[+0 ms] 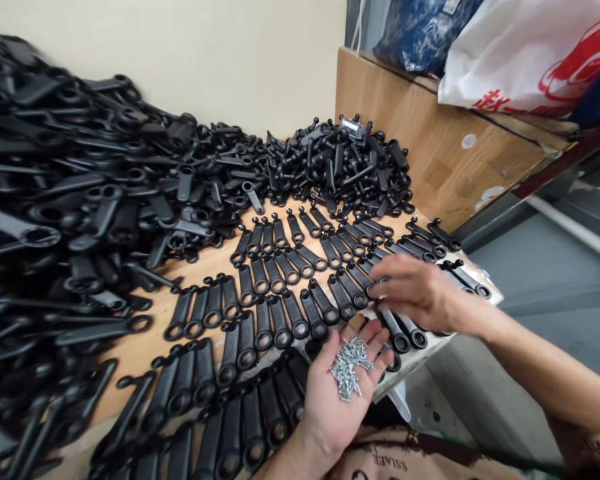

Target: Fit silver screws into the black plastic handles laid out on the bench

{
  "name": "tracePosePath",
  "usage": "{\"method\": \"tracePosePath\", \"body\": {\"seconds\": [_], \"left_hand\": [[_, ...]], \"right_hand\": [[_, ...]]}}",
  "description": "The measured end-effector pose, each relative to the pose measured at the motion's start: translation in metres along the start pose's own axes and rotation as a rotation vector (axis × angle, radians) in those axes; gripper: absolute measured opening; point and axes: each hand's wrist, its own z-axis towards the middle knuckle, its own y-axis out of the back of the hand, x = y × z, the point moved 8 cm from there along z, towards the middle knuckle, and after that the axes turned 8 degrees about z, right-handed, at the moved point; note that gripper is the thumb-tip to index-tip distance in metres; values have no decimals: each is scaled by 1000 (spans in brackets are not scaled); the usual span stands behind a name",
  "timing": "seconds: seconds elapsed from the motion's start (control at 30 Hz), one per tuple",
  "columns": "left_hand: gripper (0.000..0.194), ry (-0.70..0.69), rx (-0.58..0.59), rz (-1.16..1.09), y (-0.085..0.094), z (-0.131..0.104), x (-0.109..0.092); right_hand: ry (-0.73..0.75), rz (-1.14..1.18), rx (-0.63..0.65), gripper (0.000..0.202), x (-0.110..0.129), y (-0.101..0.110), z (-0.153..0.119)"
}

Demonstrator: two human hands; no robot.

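A plain cream wall (245, 60) closes the far side, evenly lit. Before it spreads a wooden tabletop (204, 256), with an upright wooden panel (420, 133) at the far right. Farther right slants a pale bar (575, 230); the grey surface (480, 393) at near right is probably floor

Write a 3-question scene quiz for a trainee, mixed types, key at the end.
1. Which hand holds the metal pieces?
2. True or false: the black parts lie both in rows and piled up.
3. Pick one. The right hand is:
A) at the laid-out rows
B) inside the white bag
C) flat against the wall

Key:
1. The left hand, palm up.
2. True.
3. A
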Motion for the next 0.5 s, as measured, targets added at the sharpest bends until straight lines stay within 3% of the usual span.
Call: {"method": "tracePosePath", "body": {"seconds": [0.07, 0.13, 0.3, 0.5], "left_hand": [[29, -21, -21, -34, -2, -1, -1], [25, -25, -82, -61, -1, -3, -1], [19, -6, -209, -75, 6, -6, 4], [20, 26, -161, -72, 0, -7, 5]], "right_hand": [[100, 6, 143, 20, 38, -26, -3], [108, -37, 226, 19, 55, -43, -4], [84, -72, 276, 11, 54, -59, -4], [137, 20, 249, 10, 55, -58, -7]]}}
